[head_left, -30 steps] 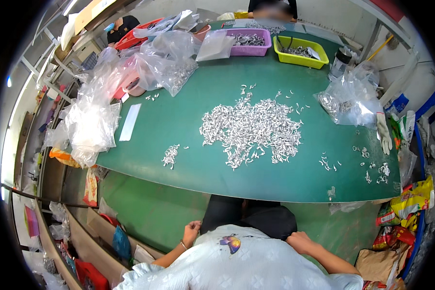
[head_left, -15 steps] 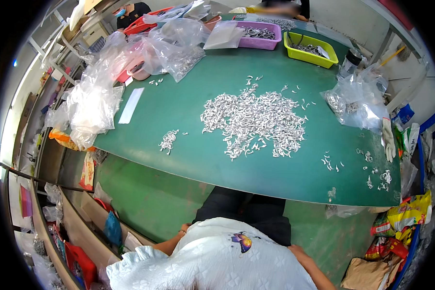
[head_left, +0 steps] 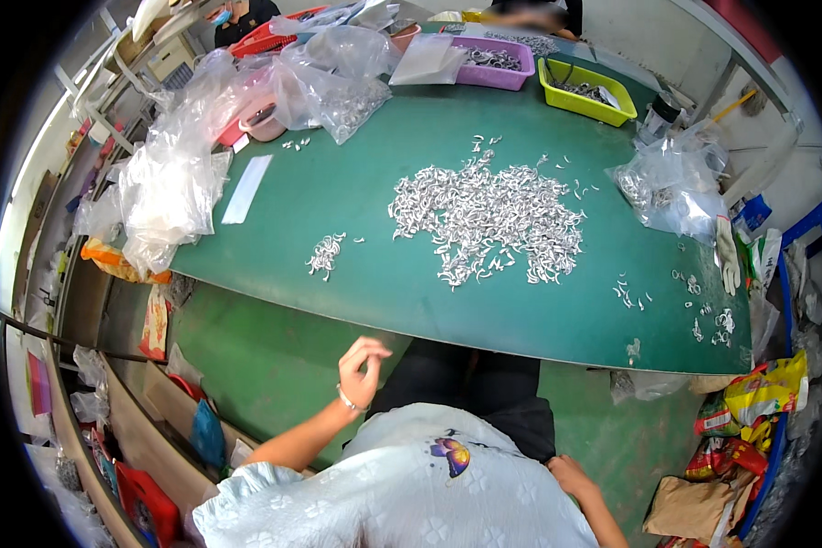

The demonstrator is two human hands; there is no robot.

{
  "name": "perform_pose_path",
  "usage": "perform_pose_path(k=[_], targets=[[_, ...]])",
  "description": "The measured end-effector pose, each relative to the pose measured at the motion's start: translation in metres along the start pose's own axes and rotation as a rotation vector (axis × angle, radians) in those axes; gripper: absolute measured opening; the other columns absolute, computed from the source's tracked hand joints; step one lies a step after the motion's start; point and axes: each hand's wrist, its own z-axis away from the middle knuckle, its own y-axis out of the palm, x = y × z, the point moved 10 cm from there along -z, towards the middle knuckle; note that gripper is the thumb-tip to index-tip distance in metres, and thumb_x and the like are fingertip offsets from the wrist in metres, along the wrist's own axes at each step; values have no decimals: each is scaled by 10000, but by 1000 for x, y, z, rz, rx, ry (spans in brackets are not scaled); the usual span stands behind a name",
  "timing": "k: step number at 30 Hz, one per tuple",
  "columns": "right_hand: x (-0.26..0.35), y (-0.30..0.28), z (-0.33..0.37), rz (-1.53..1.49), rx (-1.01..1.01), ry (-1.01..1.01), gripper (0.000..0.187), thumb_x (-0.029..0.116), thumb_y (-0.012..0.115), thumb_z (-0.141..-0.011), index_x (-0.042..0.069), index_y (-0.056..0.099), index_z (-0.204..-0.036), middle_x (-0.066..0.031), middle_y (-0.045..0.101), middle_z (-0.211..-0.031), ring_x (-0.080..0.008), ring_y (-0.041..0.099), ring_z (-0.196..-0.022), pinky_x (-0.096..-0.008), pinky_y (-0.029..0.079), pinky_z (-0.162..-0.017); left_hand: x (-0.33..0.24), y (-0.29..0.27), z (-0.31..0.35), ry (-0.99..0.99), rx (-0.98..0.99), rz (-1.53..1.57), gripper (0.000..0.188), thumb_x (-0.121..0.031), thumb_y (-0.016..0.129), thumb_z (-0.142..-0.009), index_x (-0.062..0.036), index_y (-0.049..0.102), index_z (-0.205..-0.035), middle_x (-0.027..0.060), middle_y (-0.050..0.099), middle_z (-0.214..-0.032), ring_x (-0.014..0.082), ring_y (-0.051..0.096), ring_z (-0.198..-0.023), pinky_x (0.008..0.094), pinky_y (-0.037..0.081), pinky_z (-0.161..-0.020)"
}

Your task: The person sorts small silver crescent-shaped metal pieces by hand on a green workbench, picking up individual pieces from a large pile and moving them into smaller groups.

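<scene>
My left hand (head_left: 363, 370) is raised in the air just short of the table's front edge, its wrist wearing a bracelet. Its fingers are half bent, slightly blurred, with a gap to the thumb and nothing visible between them. Low beside my right hip rests my right hand (head_left: 571, 477); its fingers are too hidden to read. On the green table (head_left: 338, 201) in front of me lies a broad pile of small curved silvery metal pieces (head_left: 493, 219). A smaller heap of such pieces (head_left: 324, 256) is nearer my left hand.
Clear plastic bags (head_left: 169, 201) crowd the left side, beside a white strip (head_left: 247, 189). Purple (head_left: 490, 80) and yellow-green trays (head_left: 589, 110) stand at the back. Rightward are a bag of parts (head_left: 667, 187), a glove (head_left: 727, 256) and scattered rings (head_left: 721, 324). Another person sits across the table.
My left hand has risen from beside my left hip toward the table's front edge. My right hand stays by my hip. The view has shifted slightly; the metal pieces look undisturbed.
</scene>
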Motion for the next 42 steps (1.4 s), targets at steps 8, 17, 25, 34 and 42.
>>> perform_pose_path(k=[8, 17, 25, 34, 42], targets=[[3, 2, -18, 124, 121, -19, 278, 395, 662, -860, 139, 769, -872, -90, 727, -760, -293, 705, -794, -409, 557, -761, -64, 73, -110, 188, 256, -12, 192, 76, 581, -859, 19, 648, -1029, 148, 643, -1001, 317, 624, -927, 379, 506, -836], [157, -238, 29, -314, -570, -370, 206, 185, 606, -938, 28, 716, -865, -105, 668, -657, -276, 662, -593, -367, 505, -602, -40, 143, -116, 255, 544, -538, 540, -85, 657, -875, -83, 498, -1391, 123, 399, -1514, 376, 350, -1399, 538, 310, -1132], [240, -321, -34, 14, -1127, -545, 224, 34, 661, -850, 21, 680, -1073, -119, 650, -1001, -310, 584, -937, -404, 472, -819, -23, 144, -118, 209, 535, -749, 499, -130, 671, -869, -85, 540, -1349, 97, 338, -1554, 381, 291, -1430, 648, 276, -1104], [242, -304, -57, 78, -1134, -552, 79, 71, 697, -818, 48, 630, -853, -72, 552, -880, -274, 522, -855, -398, 399, -764, -53, 131, -105, 130, 434, -469, 454, -35, 671, -844, -38, 565, -1285, 149, 439, -1460, 372, 431, -1324, 547, 351, -1077], [220, -304, -48, -366, -952, -638, 204, -4, 719, -790, 11, 674, -988, -112, 632, -961, -290, 581, -919, -380, 461, -781, -64, 162, -84, 145, 531, -292, 425, -23, 695, -797, -55, 616, -1214, 120, 552, -1190, 290, 555, -1031, 393, 441, -871]])
